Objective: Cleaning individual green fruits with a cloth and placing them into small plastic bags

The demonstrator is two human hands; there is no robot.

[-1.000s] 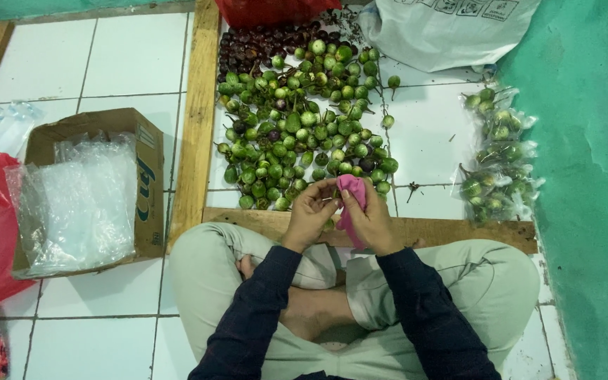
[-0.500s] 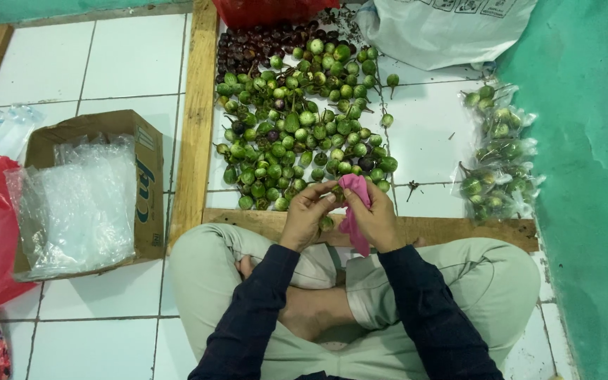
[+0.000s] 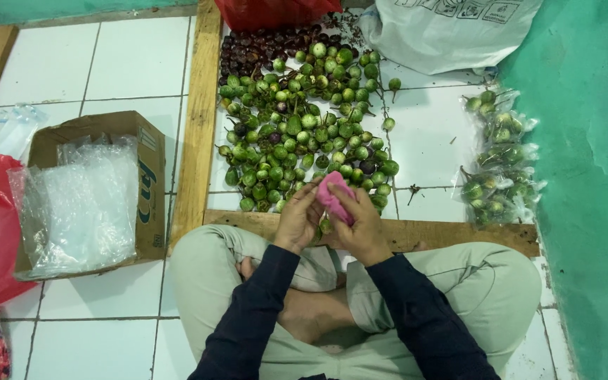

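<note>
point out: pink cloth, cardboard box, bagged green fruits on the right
pink cloth (image 3: 333, 196), head view, middle of the fold.
cardboard box (image 3: 150, 184), head view, its right outer wall.
bagged green fruits (image 3: 499, 160), head view, middle of the row.

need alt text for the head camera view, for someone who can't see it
A person sitting cross-legged on white tiles holds a pink cloth in both hands, left hand and right hand, with a small green fruit between them. A pile of green fruit lies ahead; a box of clear bags sits to the left.
</note>
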